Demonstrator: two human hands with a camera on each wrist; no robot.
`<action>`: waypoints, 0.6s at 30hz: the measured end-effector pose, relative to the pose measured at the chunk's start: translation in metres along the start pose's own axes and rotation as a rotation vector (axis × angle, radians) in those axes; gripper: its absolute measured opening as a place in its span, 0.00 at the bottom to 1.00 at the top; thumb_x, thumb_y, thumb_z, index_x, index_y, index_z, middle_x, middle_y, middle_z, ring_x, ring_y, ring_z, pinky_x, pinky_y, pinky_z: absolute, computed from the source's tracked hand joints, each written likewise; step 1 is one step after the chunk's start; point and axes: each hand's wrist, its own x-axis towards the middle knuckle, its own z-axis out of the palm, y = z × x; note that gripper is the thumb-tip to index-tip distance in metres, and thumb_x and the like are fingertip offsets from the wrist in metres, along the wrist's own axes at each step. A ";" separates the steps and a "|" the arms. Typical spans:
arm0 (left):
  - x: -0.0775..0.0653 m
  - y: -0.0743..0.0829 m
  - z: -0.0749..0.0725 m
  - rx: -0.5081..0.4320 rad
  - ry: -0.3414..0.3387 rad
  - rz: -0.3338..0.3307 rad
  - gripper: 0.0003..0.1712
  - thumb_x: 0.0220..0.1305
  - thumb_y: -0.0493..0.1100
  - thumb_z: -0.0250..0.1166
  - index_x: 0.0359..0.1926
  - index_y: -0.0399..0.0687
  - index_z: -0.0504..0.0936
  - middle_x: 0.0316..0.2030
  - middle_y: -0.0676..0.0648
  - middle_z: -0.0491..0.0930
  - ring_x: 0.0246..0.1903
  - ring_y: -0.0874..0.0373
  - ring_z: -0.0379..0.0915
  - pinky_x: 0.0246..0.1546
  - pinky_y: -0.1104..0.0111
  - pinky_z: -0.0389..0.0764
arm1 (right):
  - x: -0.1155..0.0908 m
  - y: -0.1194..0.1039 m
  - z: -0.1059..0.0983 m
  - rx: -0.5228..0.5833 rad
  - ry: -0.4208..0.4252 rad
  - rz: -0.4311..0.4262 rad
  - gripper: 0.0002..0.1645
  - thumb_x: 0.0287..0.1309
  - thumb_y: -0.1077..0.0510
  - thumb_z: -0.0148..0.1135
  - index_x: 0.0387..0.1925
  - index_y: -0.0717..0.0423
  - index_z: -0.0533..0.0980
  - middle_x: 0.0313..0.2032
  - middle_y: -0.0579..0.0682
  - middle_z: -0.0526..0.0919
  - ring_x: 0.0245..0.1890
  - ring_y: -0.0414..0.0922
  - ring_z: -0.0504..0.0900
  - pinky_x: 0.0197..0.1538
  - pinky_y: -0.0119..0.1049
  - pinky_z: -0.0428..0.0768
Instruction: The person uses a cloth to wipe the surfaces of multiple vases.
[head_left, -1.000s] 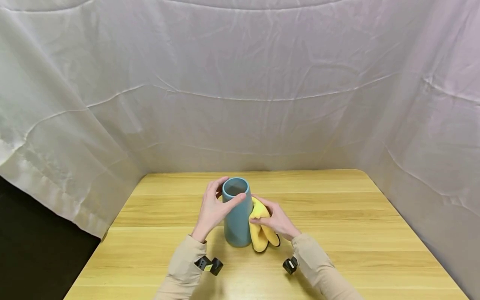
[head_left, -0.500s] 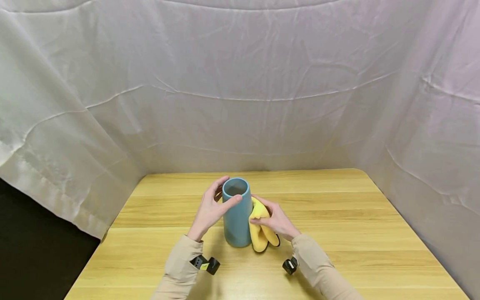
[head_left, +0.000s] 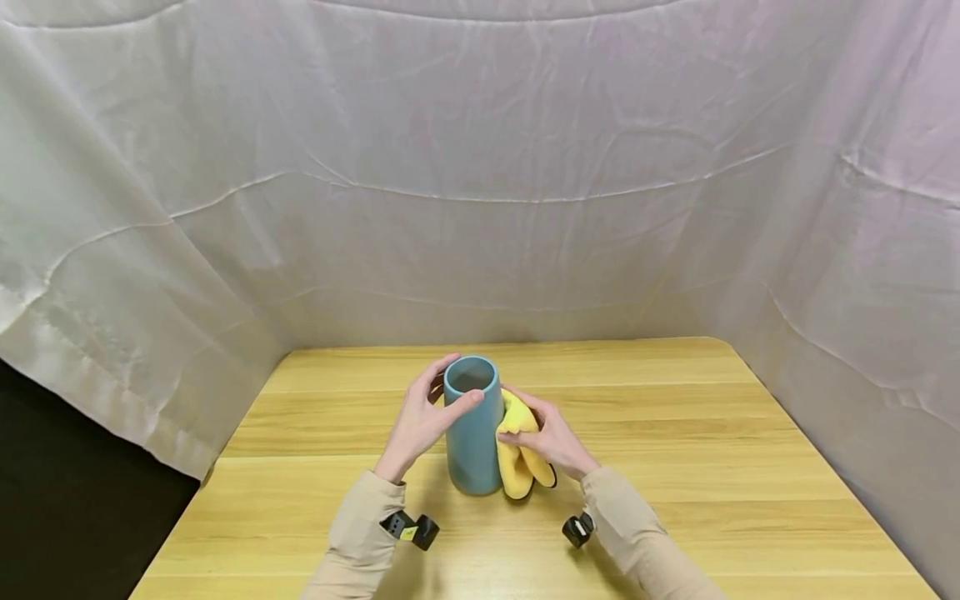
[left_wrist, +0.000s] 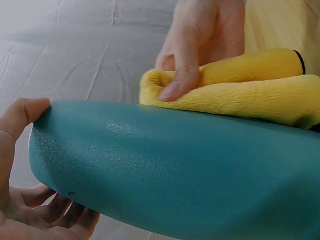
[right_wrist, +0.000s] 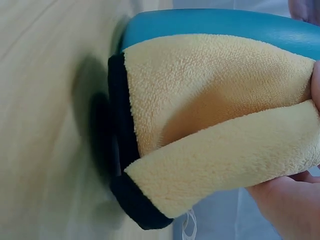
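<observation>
A tall blue-teal vase [head_left: 474, 450] stands upright on the wooden table, its round mouth open at the top. My left hand [head_left: 422, 425] holds it near the rim, thumb at the front and fingers round the far left side. Against the vase's right side lies a folded yellow cloth [head_left: 514, 467] with black edging. My right hand [head_left: 553, 437] grips this cloth, thumb in front, its far fingers partly hidden. In the left wrist view, the cloth [left_wrist: 240, 100] runs along the smooth wall of the vase [left_wrist: 190, 165]. Its black-edged end hangs close over the table in the right wrist view.
The light wooden table [head_left: 712, 467] extends to both sides of the hands. Pale grey curtains [head_left: 525, 250] enclose it at the back and sides. Small black cameras sit at the left wrist [head_left: 426, 532] and right wrist [head_left: 577, 530].
The cloth and right hand have moved up slightly along the vase. My left hand and forearm shifted a little to the left, with the thumb lower at the rim. The vase has stayed in place.
</observation>
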 end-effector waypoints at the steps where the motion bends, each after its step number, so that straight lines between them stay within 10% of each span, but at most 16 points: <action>1: 0.000 0.000 0.000 -0.003 0.000 -0.001 0.37 0.61 0.44 0.72 0.70 0.48 0.70 0.61 0.42 0.77 0.62 0.46 0.73 0.72 0.48 0.69 | 0.001 -0.002 0.000 -0.005 0.004 -0.010 0.44 0.58 0.61 0.72 0.74 0.48 0.65 0.67 0.59 0.76 0.53 0.40 0.80 0.55 0.30 0.81; 18: 0.002 -0.001 -0.001 -0.012 -0.002 0.003 0.37 0.60 0.43 0.73 0.69 0.45 0.70 0.60 0.42 0.78 0.62 0.46 0.73 0.71 0.49 0.69 | 0.020 -0.055 -0.003 -0.027 0.056 -0.071 0.45 0.55 0.65 0.72 0.73 0.55 0.65 0.66 0.61 0.76 0.50 0.41 0.80 0.53 0.29 0.81</action>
